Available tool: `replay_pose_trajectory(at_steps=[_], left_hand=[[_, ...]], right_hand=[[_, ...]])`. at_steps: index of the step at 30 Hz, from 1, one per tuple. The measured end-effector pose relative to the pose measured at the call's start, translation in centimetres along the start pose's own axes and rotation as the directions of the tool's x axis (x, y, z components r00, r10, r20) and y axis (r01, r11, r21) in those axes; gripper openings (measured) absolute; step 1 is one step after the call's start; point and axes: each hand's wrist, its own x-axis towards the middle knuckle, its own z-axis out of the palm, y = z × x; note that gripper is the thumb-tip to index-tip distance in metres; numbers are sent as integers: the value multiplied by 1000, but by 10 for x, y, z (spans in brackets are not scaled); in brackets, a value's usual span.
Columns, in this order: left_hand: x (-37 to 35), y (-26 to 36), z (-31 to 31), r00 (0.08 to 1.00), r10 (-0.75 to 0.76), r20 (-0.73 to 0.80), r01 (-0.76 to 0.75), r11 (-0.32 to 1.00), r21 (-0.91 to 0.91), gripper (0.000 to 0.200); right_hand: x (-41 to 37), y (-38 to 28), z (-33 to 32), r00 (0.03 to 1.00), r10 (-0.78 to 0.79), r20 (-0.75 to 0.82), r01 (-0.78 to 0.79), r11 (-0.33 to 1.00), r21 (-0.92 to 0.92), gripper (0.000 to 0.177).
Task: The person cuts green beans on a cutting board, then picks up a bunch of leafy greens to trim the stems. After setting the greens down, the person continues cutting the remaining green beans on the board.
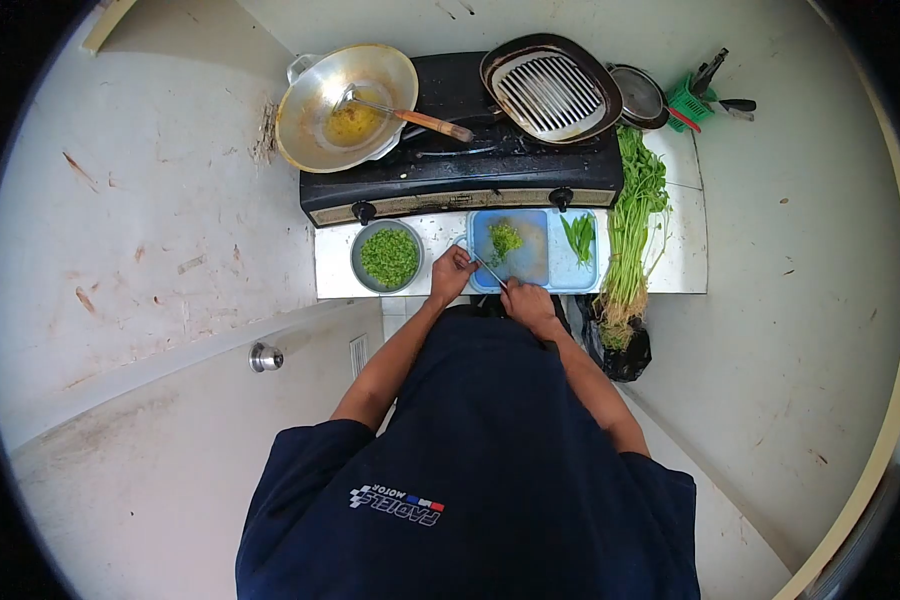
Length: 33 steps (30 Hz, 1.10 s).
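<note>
My right hand (531,306) is wrapped round the handle of a knife (490,271), its thin blade slanting up and left over a blue cutting board (483,285). Near the blade's tip, at the board's left edge, my left hand (452,273) has its fingers pinched together; what they hold, if anything, is too small to make out. A small heap of chopped greens (505,239) lies on the board's darker left part. Several whole green leaves (578,238) rest on its lighter right part. Left of my left hand stands a grey bowl (356,268) full of chopped greens (389,257).
Behind the board is a black gas stove (450,180) bearing a wok (300,115) with a wooden-handled spatula (430,124) and a grill pan (550,90). Long-stemmed greens (630,230) lie right, roots over the counter edge above a black plastic bag (625,360). A green basket (688,103) holds utensils.
</note>
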Motion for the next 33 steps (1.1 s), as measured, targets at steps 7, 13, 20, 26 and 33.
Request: replay_pose_trajectory(at_steps=[7,13,20,26,33], left_hand=[[-1,6,-2,1000,-11,-8,11,999,41,28],[0,-2,2,999,30,-31,-30,1000,6,29],[-4,5,-1,1000,17,-22,-17,999,37,28],[-2,0,1,1000,10,-20,-9,999,43,27],[-1,6,1,998,-53,-28,55,995,83,27]], right_hand=[[-2,3,-2,998,47,-32,-46,999,22,33],[-6,2,0,998,14,-63,-10,998,61,33],[-5,3,7,999,33,-20,-32,997,66,36],[-6,1,6,999,47,-23,-45,997,64,37],[-7,-1,4,998,38,-58,-35,998,47,35]])
